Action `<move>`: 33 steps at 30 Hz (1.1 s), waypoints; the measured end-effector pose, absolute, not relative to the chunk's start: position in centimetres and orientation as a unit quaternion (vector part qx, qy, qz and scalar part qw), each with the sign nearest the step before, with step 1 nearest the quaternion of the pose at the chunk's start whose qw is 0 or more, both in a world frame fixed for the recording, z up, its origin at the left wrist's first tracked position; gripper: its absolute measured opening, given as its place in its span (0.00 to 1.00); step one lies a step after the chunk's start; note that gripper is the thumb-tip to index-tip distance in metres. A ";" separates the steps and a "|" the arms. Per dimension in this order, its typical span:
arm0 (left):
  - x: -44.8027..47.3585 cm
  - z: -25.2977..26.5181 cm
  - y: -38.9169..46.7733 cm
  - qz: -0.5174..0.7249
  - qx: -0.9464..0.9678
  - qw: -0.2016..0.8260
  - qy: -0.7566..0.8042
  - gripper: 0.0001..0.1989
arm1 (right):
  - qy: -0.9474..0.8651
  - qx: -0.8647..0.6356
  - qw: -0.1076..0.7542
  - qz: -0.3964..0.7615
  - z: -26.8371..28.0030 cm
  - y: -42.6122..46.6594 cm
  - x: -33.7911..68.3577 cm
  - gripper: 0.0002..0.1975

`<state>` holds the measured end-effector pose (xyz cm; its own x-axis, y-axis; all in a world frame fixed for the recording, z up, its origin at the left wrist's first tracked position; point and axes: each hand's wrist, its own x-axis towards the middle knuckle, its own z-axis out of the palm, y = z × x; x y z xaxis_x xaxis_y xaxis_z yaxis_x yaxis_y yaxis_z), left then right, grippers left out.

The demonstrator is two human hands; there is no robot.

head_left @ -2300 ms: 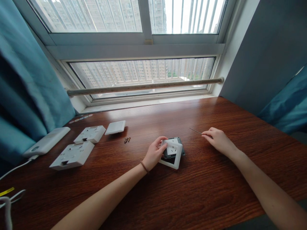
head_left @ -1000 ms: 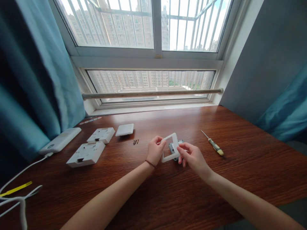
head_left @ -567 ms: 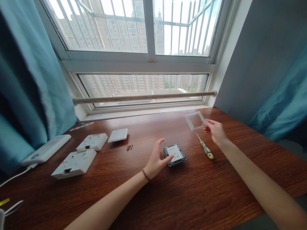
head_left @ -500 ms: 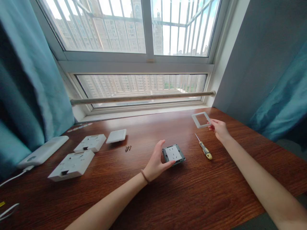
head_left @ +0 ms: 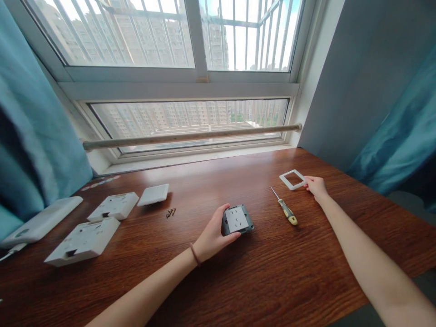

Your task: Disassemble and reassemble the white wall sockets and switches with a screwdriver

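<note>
A wall socket (head_left: 237, 219) with a white face and a dark grey mounting frame sits in the middle of the table. My left hand (head_left: 214, 229) is closed around its left side, thumb along the near edge and fingers at the far edge. Off to the right, my right hand (head_left: 316, 186) pinches the corner of a white square cover frame (head_left: 288, 185), which is low over the table or lying on it; I cannot tell which. Between the hands lies a screwdriver (head_left: 288, 211) with a yellow and grey handle, its tip pointing away from me.
Several small screws (head_left: 170, 213) lie left of the socket, near a white switch plate (head_left: 153, 194). Two white mounting boxes (head_left: 83, 240) stand further left, beside a white power strip or similar case (head_left: 42, 222) with a cable. A window rail (head_left: 190, 136) runs behind the table (head_left: 272, 272).
My left hand has closed in on the socket and grips its edges. The right hand has lowered the cover frame toward the table at the right. The view has shifted slightly right.
</note>
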<state>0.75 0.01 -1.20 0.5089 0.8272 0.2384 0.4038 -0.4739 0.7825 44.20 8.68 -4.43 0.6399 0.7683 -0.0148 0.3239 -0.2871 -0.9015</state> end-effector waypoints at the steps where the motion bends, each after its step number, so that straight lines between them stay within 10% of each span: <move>1: 0.8 -1.1 0.0 0.311 0.800 0.339 0.384 0.37 | -0.364 -0.775 0.468 0.220 -4.5 8.7 44.2 0.16; 33: 1.0 -0.6 -0.4 0.324 0.802 0.343 0.366 0.37 | -0.417 -0.824 0.384 0.003 -2.9 7.4 42.6 0.13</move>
<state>1.00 -0.42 -0.60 0.5219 0.8095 0.2690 0.3643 -0.4967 0.7878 42.58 7.36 -2.85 0.6514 0.6903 0.3148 0.6852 -0.3572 -0.6348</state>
